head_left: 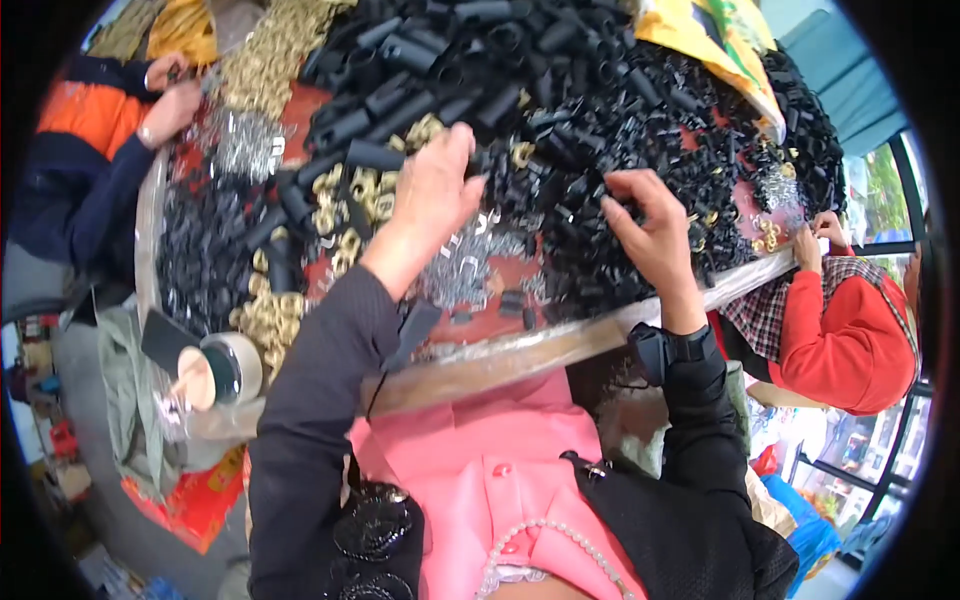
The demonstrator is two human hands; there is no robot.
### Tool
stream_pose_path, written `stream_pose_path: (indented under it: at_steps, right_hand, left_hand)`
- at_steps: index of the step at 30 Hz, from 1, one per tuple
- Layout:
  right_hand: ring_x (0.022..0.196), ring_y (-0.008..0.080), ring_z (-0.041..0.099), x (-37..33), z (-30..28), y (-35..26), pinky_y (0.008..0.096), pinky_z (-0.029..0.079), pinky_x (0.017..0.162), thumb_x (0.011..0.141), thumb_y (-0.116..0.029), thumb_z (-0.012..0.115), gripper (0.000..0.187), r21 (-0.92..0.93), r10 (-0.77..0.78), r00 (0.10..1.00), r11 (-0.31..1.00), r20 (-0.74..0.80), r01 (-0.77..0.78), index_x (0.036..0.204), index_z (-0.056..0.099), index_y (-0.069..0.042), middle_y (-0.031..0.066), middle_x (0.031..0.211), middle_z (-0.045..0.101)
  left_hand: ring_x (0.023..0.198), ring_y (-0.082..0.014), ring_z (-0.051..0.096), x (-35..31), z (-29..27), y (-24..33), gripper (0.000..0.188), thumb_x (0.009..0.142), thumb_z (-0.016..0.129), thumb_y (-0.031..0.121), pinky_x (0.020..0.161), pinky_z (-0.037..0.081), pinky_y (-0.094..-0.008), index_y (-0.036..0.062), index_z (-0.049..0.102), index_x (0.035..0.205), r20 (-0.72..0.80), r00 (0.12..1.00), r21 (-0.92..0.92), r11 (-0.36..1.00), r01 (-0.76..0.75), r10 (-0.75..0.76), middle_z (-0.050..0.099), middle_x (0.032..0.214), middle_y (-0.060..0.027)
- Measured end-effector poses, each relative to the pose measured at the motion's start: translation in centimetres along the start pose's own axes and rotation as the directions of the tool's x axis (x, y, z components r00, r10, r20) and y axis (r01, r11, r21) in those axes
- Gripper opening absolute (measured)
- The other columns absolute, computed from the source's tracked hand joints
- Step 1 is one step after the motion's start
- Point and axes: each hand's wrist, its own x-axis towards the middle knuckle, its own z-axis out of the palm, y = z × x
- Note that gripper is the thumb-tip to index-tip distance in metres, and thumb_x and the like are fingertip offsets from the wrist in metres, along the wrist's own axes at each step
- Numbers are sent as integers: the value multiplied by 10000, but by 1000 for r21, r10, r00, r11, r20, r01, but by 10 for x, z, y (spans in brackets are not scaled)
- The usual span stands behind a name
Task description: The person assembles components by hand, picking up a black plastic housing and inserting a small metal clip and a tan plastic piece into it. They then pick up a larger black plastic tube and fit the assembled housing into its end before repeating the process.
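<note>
The left hand (pixel 437 180) is held over the far middle of the pile, its fingers bent and brought close together; whether anything is pinched there cannot be told. The right hand (pixel 652 215) is held half open over the small black parts (pixel 590 262), thumb spread from the curved fingers, with nothing seen in the gap. Brass-coloured pieces (pixel 376 205) are strewn just beside the left hand, and black tubes (pixel 405 52) are heaped beyond it. Between the two forearms, nearer the edge, silver clips (pixel 458 268) are scattered on the red tabletop (pixel 488 324). At the near left corner a white ring-shaped roll (pixel 252 366) is placed beside more brass-coloured pieces. At the far right the heap is partly covered by a yellow bag (pixel 700 42). Parts are being handled at the left edge by a co-worker in navy and orange (pixel 95 125), and the right edge is occupied by a co-worker in red sleeves (pixel 840 345).
</note>
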Motion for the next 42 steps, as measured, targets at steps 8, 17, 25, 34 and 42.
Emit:
stream_pose_path:
  at_steps: [8, 17, 25, 34, 42]
  right_hand:
    - [698, 259, 553, -45, 59, -53, 299, 442, 601, 688, -23, 605, 179, 142, -339, 900, 940, 275, 311, 866, 581, -18, 108, 779, 555]
    - [605, 281, 529, -65, 110, -82, 363, 422, 538, 696, -106, 606, 95, -35, -250, 880, 957, 405, 288, 763, 557, -59, 88, 686, 509]
    - [602, 290, 531, -64, 128, -88, 373, 423, 520, 710, -122, 577, 91, -214, -105, 929, 958, 355, 190, 704, 507, -64, 84, 685, 507]
    - [608, 296, 532, -59, 129, -91, 370, 423, 514, 724, -118, 564, 78, -263, -24, 935, 957, 353, 124, 717, 508, -63, 93, 692, 507]
    - [597, 290, 522, -58, 129, -81, 360, 415, 518, 746, -84, 538, 47, -209, -117, 934, 958, 339, 196, 753, 513, -45, 106, 706, 514]
  left_hand:
    - [567, -185, 572, -81, -40, -2, 227, 687, 693, 169, 512, 447, -257, 28, 527, 746, 51, 916, -554, 751, 358, -399, 575, 655, -77]
    - [628, -131, 603, -177, -64, -2, 133, 781, 614, 122, 545, 490, -198, 4, 561, 810, 427, 731, -901, -178, 396, -532, 606, 723, -63]
    - [700, -152, 616, -189, -66, -4, 188, 814, 566, 124, 610, 511, -207, 0, 532, 951, 475, 719, -869, -402, 290, -508, 608, 819, -77]
    - [735, -144, 604, -197, -63, -14, 208, 826, 556, 164, 631, 503, -201, 19, 521, 971, 526, 760, -814, -485, 319, -382, 604, 848, -69]
    - [776, -152, 601, -192, -62, -7, 221, 829, 550, 170, 667, 501, -207, 14, 520, 982, 564, 733, -790, -506, 346, -381, 601, 877, -83]
